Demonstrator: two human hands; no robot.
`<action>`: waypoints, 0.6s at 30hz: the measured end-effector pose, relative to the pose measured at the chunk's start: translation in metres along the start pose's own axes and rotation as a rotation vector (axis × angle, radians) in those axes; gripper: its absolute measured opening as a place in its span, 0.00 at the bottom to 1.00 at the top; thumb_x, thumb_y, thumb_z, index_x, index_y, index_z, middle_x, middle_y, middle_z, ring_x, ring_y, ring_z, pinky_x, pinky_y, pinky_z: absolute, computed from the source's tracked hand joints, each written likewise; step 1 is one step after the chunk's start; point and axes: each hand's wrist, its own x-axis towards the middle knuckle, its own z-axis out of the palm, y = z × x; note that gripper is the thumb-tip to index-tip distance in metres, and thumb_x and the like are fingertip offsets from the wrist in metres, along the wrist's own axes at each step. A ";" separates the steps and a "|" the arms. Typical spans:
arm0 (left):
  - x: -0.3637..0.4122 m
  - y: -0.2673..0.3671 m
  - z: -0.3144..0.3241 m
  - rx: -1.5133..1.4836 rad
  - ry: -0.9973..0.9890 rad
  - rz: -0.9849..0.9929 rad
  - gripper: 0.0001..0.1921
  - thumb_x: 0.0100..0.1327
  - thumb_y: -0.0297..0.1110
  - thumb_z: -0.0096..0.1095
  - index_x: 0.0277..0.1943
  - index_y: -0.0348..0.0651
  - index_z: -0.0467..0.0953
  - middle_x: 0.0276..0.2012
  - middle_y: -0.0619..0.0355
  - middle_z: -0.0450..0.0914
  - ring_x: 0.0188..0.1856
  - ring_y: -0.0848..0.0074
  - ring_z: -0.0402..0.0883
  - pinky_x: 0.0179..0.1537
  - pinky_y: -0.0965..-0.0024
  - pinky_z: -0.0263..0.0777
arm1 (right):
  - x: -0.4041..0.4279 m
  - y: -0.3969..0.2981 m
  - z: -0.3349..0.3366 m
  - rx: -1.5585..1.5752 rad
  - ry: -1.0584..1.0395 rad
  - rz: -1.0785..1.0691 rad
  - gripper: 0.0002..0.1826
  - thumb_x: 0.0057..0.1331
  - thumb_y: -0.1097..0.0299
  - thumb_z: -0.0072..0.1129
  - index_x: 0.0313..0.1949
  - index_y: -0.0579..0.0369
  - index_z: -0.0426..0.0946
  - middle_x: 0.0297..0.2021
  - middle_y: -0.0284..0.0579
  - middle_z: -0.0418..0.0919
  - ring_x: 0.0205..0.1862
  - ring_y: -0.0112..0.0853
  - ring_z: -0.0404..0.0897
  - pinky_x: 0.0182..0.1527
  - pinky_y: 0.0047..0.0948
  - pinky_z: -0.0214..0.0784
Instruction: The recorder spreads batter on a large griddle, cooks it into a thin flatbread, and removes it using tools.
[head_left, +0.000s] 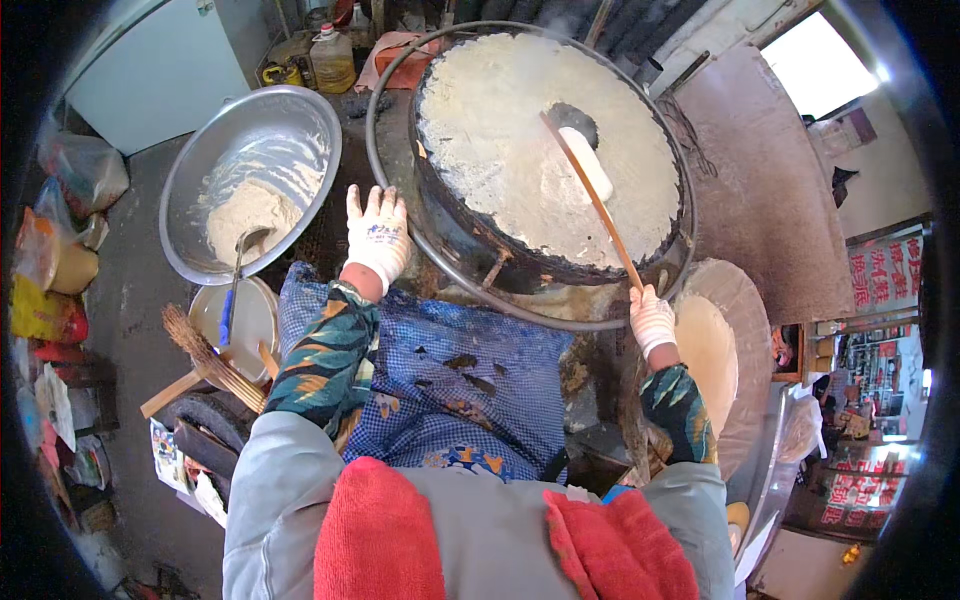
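Observation:
My right hand (651, 321), in a white knit glove, grips the near end of a long thin wooden spreading stick (592, 193). The stick reaches across a large round griddle (551, 274) coated with a pale batter layer (495, 142). Beside the stick lies a thick white mound of batter (598, 176); a dark bare patch (576, 120) shows near it. My left hand (379, 234), gloved too, holds nothing and has its fingers extended. It is close to the metal ring rail (442, 262) around the griddle; whether it touches the rail I cannot tell.
On the left, a tilted metal basin (180, 202) holds dough-like batter (251, 214) and a blue-handled ladle (227, 315). A straw brush (202, 352) lies by a pail (201, 304). A round pale flatbread (701, 352) lies at right. Steam rises from the griddle's far side.

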 end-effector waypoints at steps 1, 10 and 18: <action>0.003 -0.006 0.002 -0.003 0.001 -0.010 0.26 0.63 0.38 0.52 0.63 0.42 0.69 0.68 0.54 0.65 0.72 0.64 0.58 0.72 0.40 0.31 | -0.003 -0.011 -0.005 -0.004 0.004 -0.009 0.17 0.70 0.51 0.47 0.36 0.53 0.70 0.24 0.60 0.79 0.29 0.58 0.79 0.34 0.57 0.69; 0.035 -0.040 0.002 -0.034 0.003 -0.079 0.29 0.60 0.36 0.54 0.66 0.43 0.65 0.69 0.53 0.62 0.73 0.63 0.55 0.70 0.40 0.35 | 0.000 0.002 0.005 0.036 0.053 -0.030 0.18 0.71 0.51 0.47 0.35 0.54 0.71 0.22 0.60 0.77 0.30 0.59 0.78 0.33 0.57 0.68; -0.045 0.091 -0.060 -0.425 0.007 0.519 0.19 0.53 0.39 0.59 0.47 0.39 0.75 0.47 0.49 0.76 0.56 0.58 0.71 0.65 0.44 0.51 | 0.009 0.003 0.020 0.023 0.006 0.038 0.21 0.72 0.48 0.40 0.40 0.55 0.70 0.30 0.62 0.80 0.35 0.59 0.79 0.39 0.56 0.71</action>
